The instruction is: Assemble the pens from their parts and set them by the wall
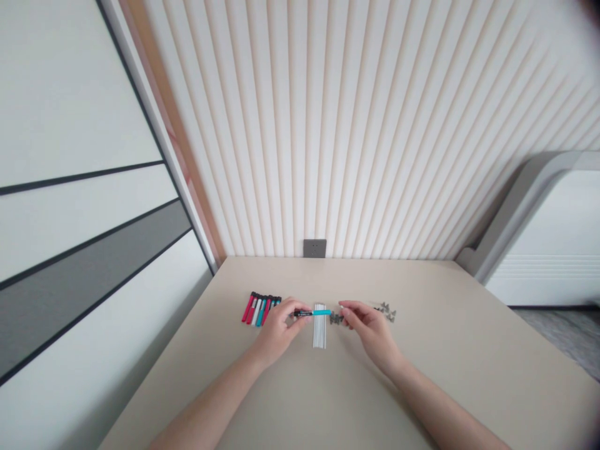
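My left hand point(280, 331) is shut on a slim marker point(312, 312) with a black end and a teal barrel, which points right over a bundle of white sticks point(319, 325). The marker's tip is hidden near my fingers. Beyond my left hand lies a tight row of red, white, teal and black markers point(261, 309). My right hand point(370, 331) hovers with its fingers curled and nothing visible in them. Small grey metal parts lie in two clusters, one point(336, 319) by its fingertips and one point(387, 312) beyond it.
Everything lies on a beige tabletop point(300, 278) that meets a ribbed white wall at the back. A grey wall socket plate point(314, 248) sits just above the table's far edge. Striped wall panels stand at the left, and a white unit stands at the right.
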Demonstrator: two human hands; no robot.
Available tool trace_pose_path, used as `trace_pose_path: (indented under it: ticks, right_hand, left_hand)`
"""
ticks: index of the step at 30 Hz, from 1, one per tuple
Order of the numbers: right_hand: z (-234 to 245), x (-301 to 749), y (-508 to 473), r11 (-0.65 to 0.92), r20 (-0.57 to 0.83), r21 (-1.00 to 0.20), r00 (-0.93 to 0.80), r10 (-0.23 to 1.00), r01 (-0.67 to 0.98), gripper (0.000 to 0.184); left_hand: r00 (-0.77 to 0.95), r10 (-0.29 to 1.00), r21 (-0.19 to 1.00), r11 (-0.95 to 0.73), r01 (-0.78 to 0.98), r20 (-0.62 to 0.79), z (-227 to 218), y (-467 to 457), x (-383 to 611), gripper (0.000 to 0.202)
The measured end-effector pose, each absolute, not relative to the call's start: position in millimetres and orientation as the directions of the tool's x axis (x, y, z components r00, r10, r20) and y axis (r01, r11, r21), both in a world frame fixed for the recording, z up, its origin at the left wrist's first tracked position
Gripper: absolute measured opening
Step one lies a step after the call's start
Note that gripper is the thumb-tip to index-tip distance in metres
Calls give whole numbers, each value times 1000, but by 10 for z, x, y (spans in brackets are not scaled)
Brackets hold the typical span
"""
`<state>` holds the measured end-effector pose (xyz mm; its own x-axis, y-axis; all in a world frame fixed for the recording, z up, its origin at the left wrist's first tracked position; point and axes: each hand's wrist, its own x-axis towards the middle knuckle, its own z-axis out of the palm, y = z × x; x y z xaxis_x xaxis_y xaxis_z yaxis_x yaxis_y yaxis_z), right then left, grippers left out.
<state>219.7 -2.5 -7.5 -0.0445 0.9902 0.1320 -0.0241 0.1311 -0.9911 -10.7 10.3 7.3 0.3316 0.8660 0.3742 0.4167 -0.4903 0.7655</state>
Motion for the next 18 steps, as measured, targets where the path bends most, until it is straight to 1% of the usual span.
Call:
trace_pose_path:
  ticks: [5,7,8,11,13,18]
  right_hand:
    - [-46,2197,-27,14,26,-980,-59,998,-201,41]
    - [-29,2199,-33,-8,1,-974,-42,999,-226,42]
    - [-20,2202,-37,8,14,-975,-27,1000,-220,41]
    - [2,2204,-52,131,126,-979,43,991,-154,38]
    - [4,2196,-60,181,174,-976,71,982,-122,36]
    - [-36,2171,-55,138,129,-980,73,989,-141,42]
  left_hand:
    - [331,871,785,-476,395,362,50,107,-103,11]
    - [335,872,792,-472,387,356,53,101,-95,10]
    - [337,872,792,-471,387,354,58,97,-90,10]
    - [342,871,787,-474,396,353,73,88,-78,10]
    - [347,870,785,-475,398,350,81,84,-72,10]
    - [350,870,795,-470,382,346,82,83,-72,11]
